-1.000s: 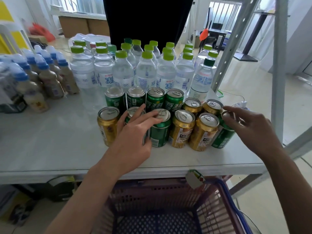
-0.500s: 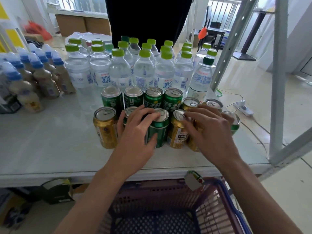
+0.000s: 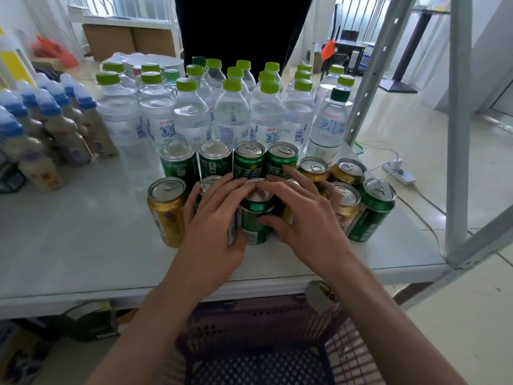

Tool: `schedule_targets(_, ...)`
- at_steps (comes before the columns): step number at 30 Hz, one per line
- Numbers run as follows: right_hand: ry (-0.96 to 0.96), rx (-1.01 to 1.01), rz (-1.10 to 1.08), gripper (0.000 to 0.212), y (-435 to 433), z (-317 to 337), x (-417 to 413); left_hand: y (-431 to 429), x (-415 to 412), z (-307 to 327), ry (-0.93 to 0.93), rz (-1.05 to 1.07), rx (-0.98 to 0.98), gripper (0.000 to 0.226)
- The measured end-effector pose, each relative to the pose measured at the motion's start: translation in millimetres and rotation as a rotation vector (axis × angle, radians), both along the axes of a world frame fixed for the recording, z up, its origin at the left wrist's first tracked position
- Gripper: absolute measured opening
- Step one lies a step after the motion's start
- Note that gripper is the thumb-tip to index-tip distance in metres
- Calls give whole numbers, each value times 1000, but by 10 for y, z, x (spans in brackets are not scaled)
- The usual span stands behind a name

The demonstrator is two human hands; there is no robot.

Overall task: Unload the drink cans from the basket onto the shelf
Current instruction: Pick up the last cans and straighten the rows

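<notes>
where the cans are: all the ones I can see are up on the shelf (image 3: 83, 232), two rows near the front edge; the basket (image 3: 347, 351) sits below that edge and the part that shows looks empty

the can in play: middle green can (image 3: 255, 220), front row, upright, long axis vertical, dead ahead of both hands

left hand (image 3: 213, 229): curled over the half-hidden can (image 3: 206, 185) just left of it, fingertips reaching the middle can's rim

right hand (image 3: 308, 229): thumb on the front of the middle green can, fingers arched over its top and over the gold one beside it, so it looks like a pinch on that can

nearer hand: pretty much a tie, they meet right over its lid; the right one has the cleaner hold imo

step, my guess: unloading looks about done, this is squaring up the front row

neighbours: touching on both sides, so no sideways room; gold can (image 3: 166, 212) ends the row on the left, end green can (image 3: 372, 215) on the right

behind: back row of cans (image 3: 248, 162) just beside it, then water bottles (image 3: 231, 118), so pushing back is blocked

open room: bare shelf toward the front edge and off to the left

watch out: the front edge is near, and the upright post (image 3: 459, 134) stands to the right
</notes>
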State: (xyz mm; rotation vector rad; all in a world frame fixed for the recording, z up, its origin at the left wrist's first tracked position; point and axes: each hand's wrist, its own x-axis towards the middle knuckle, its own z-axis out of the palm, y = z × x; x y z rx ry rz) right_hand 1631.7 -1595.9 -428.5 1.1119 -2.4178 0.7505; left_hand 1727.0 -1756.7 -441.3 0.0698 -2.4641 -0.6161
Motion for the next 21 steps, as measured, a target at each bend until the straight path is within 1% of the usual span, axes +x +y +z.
schedule_targets(4,-79,6,91,60,102,20,-49,10,-3,-6,28,-8,7,72)
schedule_targets(7,-69,62,70,65,98,23,-48,18,-7,-34,41,2,8,73)
schedule_targets(9,-63,103,46,70,67,13,-15,37,-5,-54,34,19,-31,76)
schedule_targets(12,-76,135,12,75,51,41,16,37,-26,-59,-6,29,-100,80)
schedule_targets(14,-140,118,14,75,29,107,31,18,-29,-47,-25,30,-116,81)
schedule_targets(17,-210,65,18,71,-5,195,50,19,-2,-21,-51,29,-122,80)
schedule_targets(21,-211,128,-7,69,-5,298,164,38,44,115,-158,24,-88,79)
